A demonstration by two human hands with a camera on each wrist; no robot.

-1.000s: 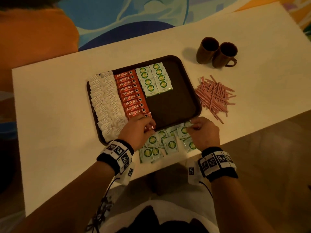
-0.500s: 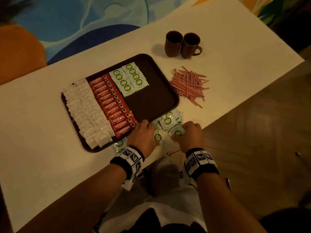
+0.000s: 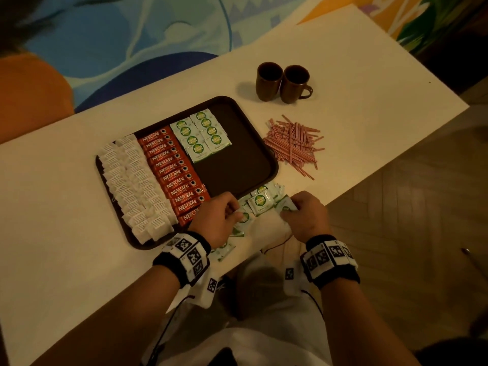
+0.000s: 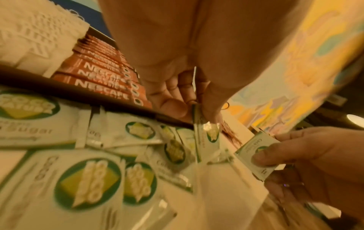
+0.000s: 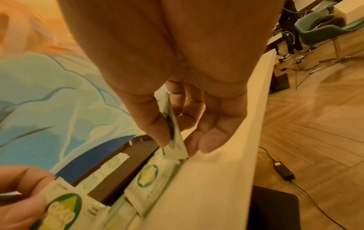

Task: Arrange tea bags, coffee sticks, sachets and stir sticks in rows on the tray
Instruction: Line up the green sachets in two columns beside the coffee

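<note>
A dark brown tray (image 3: 237, 165) holds rows of white tea bags (image 3: 134, 180), red coffee sticks (image 3: 177, 173) and green-and-white sugar sachets (image 3: 200, 136). More loose sachets (image 3: 262, 203) lie on the table at the tray's near edge. My left hand (image 3: 219, 220) pinches one sachet (image 4: 204, 137) between thumb and fingers just off the tray's near rim. My right hand (image 3: 303, 215) pinches another sachet (image 5: 173, 132) at the table's near edge. Pink stir sticks (image 3: 293, 143) lie in a heap right of the tray.
Two brown mugs (image 3: 282, 81) stand behind the stir sticks. The white table (image 3: 356, 75) ends just under my hands, with wooden floor (image 3: 409, 207) to the right. A power adapter (image 5: 283, 170) and cable lie on the floor.
Both hands have stayed over the loose sachets at the table's near edge, and each now holds a sachet raised off the pile. The head view has shifted.
</note>
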